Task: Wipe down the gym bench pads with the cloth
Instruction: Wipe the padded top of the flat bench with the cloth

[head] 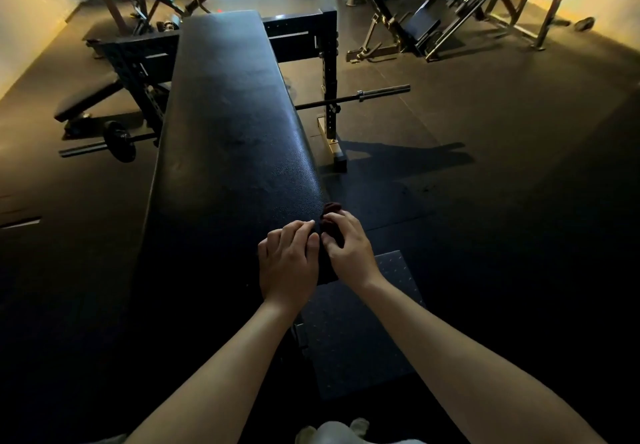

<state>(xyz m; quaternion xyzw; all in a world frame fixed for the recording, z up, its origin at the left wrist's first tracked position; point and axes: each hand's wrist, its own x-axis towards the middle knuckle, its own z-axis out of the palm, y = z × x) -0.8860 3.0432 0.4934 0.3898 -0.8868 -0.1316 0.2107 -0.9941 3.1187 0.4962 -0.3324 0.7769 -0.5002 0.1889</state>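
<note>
A dim gym, dark rubber floor, racks and a barbell (349, 98) across the upper half of the frame. The long black bench pad (225, 132) runs from lower centre toward the top. At its near right edge, just below centre, the right hand (349, 248) curls round a bunched dark red cloth (331, 208). The left hand (287, 263) sits close alongside, fingers bent on the pad; whether it also pinches the cloth I cannot tell. To me the cloth is being readied for wiping. The next move calls for pressing it flat and sweeping up the pad.
</note>
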